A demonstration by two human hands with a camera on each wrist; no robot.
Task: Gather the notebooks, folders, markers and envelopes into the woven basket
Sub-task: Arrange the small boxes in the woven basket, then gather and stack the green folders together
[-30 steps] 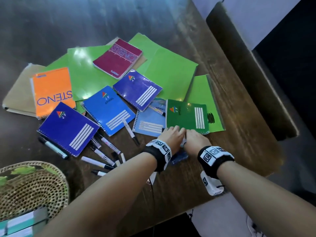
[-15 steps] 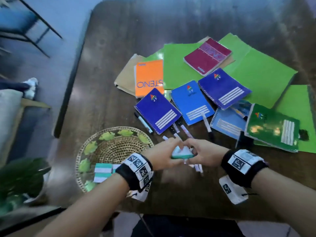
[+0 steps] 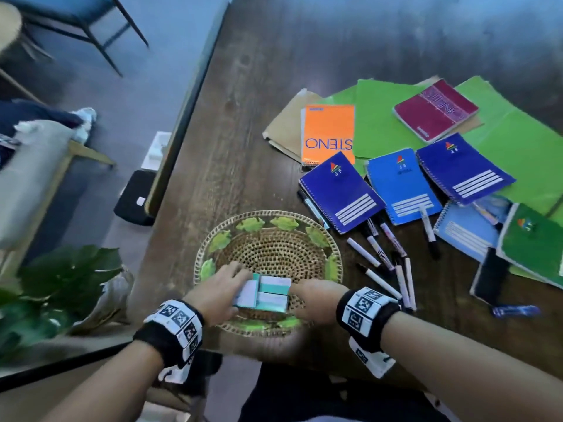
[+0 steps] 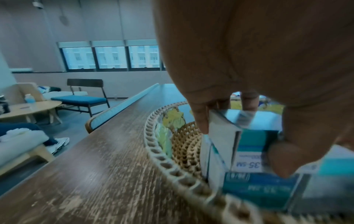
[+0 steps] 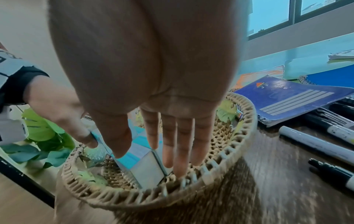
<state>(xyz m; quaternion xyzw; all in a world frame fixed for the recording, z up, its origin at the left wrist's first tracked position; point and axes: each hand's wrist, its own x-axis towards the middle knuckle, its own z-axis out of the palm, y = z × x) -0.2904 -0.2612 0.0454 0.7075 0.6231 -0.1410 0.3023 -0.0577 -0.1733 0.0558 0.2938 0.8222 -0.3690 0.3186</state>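
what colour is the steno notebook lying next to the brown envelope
Orange, with blue lettering: steno notebook; the head view shows it best.

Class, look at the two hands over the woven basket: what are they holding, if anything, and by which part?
Small teal-and-white boxes, held between both hands over the woven basket: left hand grips their left end, right hand's straight fingers press the right end.

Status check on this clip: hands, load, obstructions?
Left hand grips teal-and-white boxes inside woven basket; right hand steadies them, fingers straight. Notebooks, markers still on table. Nothing blocking.
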